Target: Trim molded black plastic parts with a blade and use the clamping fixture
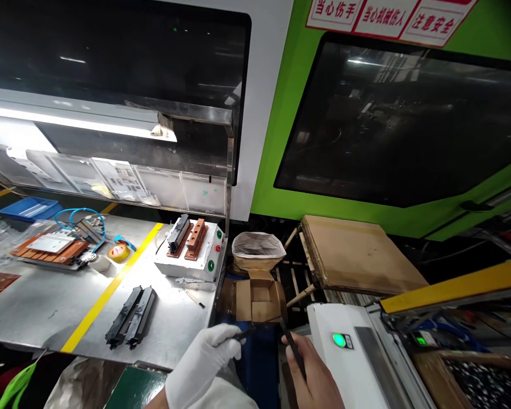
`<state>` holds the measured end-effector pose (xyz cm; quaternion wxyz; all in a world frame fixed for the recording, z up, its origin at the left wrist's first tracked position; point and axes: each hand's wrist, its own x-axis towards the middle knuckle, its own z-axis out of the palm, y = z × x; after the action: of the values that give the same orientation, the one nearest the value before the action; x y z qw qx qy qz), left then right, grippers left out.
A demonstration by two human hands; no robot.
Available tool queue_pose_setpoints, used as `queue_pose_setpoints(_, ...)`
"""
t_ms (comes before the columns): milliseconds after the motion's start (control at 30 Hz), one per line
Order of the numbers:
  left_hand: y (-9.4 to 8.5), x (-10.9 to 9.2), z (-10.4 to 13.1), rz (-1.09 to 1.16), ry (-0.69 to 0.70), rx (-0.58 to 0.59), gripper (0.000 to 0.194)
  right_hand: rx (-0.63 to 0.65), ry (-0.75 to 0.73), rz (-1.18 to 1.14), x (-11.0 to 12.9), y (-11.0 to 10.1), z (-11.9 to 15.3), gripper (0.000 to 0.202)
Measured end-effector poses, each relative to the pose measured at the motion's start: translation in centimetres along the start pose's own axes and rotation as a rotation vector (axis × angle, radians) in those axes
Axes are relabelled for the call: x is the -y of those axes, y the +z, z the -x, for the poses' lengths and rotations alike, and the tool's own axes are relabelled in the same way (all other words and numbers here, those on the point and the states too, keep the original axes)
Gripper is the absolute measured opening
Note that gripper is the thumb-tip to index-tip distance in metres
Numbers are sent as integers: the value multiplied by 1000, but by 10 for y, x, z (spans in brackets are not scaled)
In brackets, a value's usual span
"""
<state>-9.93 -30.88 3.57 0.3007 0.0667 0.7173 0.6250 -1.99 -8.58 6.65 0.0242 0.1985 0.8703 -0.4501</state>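
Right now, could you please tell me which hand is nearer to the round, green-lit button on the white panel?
Right: the bare right hand is just left of the button, slightly lower; the white-gloved left hand is much farther left.

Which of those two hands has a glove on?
The left hand: it wears a white glove and holds something dark. The right hand is bare.

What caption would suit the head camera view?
Gloved left hand and bare right hand, each holding a slim dark object, beside a metal workbench.
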Motion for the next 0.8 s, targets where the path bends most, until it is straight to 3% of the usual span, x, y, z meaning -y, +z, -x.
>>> queue_pose_setpoints(200,0,2,3,108,0,-1,26,6,10,-6,8,0,3,50)
queue_pose_setpoints(400,-1,-2,6,224,-69,48,54,8,-24,-25,8,3,5,47)
queue_pose_setpoints(567,0,4,5,229,-74,55,52,36,-39,20,8,2,5,48)
queue_pose_setpoints(800,3,-7,8,228,-88,31,44,24,-37,161,20,-4,7,51)
